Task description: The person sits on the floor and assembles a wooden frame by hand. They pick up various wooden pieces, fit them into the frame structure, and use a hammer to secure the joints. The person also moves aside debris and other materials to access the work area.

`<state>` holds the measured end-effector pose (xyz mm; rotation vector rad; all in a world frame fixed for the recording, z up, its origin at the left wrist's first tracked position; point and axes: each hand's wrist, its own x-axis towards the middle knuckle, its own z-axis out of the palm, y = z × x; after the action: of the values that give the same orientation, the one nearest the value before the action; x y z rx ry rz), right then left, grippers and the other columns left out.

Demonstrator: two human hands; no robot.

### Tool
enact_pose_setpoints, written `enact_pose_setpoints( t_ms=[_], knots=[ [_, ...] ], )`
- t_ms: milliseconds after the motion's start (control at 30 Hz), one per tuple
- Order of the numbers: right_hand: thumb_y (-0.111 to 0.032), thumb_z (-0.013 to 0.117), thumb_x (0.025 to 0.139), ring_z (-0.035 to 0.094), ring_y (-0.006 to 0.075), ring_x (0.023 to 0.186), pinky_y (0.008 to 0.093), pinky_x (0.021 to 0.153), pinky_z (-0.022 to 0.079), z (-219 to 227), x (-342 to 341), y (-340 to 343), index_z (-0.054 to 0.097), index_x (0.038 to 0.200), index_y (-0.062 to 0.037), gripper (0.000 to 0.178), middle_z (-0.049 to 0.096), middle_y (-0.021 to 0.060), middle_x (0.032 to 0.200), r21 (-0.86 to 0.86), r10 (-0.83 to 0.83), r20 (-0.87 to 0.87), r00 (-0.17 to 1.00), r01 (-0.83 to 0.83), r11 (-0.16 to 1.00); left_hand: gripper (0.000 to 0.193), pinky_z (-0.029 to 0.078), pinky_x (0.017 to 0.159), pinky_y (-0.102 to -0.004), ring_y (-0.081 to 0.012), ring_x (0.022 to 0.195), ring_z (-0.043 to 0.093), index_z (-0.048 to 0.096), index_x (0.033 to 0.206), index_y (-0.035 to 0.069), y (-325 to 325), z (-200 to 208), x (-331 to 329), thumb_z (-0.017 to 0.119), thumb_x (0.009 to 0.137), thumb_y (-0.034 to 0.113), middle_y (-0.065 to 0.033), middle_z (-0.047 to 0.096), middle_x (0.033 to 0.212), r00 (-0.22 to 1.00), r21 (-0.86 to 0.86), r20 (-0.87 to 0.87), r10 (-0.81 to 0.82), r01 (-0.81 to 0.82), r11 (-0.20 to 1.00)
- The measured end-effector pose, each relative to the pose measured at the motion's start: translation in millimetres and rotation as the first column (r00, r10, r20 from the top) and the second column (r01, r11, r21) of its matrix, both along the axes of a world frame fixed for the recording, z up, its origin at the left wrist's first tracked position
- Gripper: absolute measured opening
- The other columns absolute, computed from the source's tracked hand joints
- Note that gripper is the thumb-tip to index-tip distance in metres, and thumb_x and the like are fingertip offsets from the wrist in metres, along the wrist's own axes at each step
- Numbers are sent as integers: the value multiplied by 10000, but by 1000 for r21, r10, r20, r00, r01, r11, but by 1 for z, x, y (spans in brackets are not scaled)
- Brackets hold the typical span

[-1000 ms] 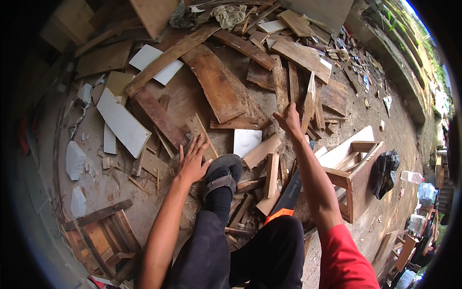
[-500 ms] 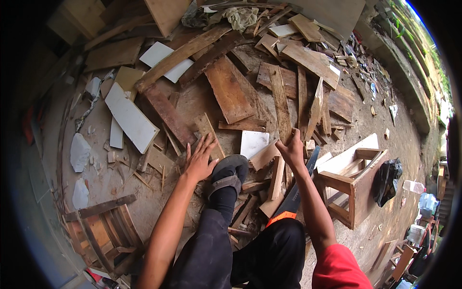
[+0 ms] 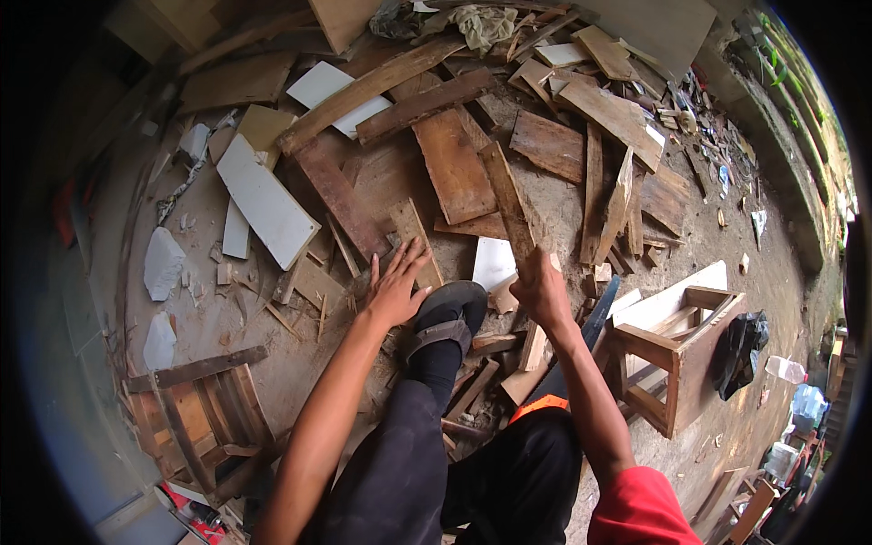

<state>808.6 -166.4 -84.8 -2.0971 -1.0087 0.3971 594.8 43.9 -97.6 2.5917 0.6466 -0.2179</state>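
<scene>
My right hand (image 3: 542, 295) is closed around the near end of a long, weathered wooden strip (image 3: 510, 204), which points away over the scrap pile and leans left at its far end. With fingers spread, my left hand (image 3: 396, 291) is beside a short light-brown wood piece (image 3: 418, 238); whether it touches the piece is hard to tell. My sandalled foot (image 3: 450, 313) is planted between the hands. Right of it lies a handsaw with a dark blade (image 3: 598, 320) and an orange handle (image 3: 538, 407), partly covered by my knee. A small white panel (image 3: 493, 263) sits just beyond the foot.
Loose boards (image 3: 454, 168) and white panels (image 3: 263, 204) cover the ground ahead. An open wooden frame box (image 3: 677, 354) with a black plastic bag (image 3: 740, 354) stands at right. Another slatted wooden piece (image 3: 200, 418) is at lower left. Plastic bottles (image 3: 807, 406) lie far right.
The strip's far end has swung left, and my right hand has gone from a looser hold to a full wrap. A dark narrow board farther back lies at a flatter angle. My left hand stays spread.
</scene>
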Motion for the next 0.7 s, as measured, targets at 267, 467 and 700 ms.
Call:
enact_pose_setpoints(
  t_ms=[267,467,700],
  knots=[
    [-54,715,747,666,355,858,391,779,526,6,8,-21,435,1329,50,654,628,209,931,23,-11,-153,988,15,1000,720,54,1190,-601,-260,1511,130,251,1542,258,0,-3,-3,619,926,325,-40,148,1642,1000,-7,-1,13,-13,1000],
    [-143,765,792,657,314,1059,386,929,495,4,21,-33,405,1396,67,733,642,274,1137,-73,-360,10,933,359,930,716,60,1185,-625,-231,1512,128,237,1547,286,1,-9,-3,606,937,349,12,128,1646,1000,28,18,10,-11,1000],
    [-203,701,866,510,449,1198,459,1008,432,-23,43,-9,423,1372,59,634,486,310,1296,74,-334,369,867,331,941,731,35,1175,-631,-285,1514,115,232,1551,250,2,-4,0,610,927,305,-79,133,1643,1000,-27,3,-5,6,1000]
  ],
)
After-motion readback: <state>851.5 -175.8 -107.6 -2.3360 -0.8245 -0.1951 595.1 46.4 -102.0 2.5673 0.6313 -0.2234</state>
